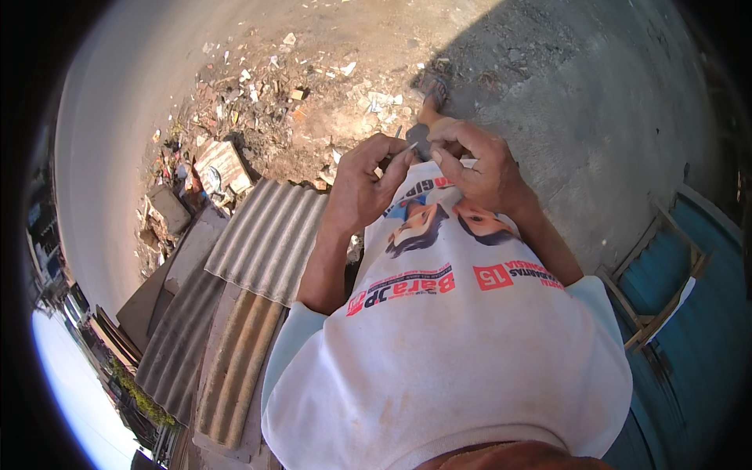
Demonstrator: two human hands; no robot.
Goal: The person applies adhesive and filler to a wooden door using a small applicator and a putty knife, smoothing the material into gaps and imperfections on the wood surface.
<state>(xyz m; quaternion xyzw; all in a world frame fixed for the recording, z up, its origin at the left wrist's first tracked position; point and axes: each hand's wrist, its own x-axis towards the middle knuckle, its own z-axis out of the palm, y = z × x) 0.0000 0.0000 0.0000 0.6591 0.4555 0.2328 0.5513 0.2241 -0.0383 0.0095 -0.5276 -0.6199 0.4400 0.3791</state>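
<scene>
My left hand [366,178] is raised in front of my shirt, its thumb and fingers closed in a pinch. A small, thin, pale sliver [413,146] shows at its thumb tip, too small to name. My right hand [484,166] is level with it, a short gap away, its fingers curled and thumb pressed in. Whatever the right fingers hold, if anything, is hidden. Below both hands hangs the white printed shirt [439,329] with light blue sleeves that I wear. Beyond them a foot in a sandal [435,90] stands on the ground.
Grey corrugated sheets [262,235] lie at the left, with a brownish corrugated piece [239,368] nearer. Rubble and litter [298,102] are scattered ahead, with a broken board [223,167] among them. At the right is a blue panel [713,313] beside a wooden frame [658,274]. Grey paving [595,141] stretches ahead.
</scene>
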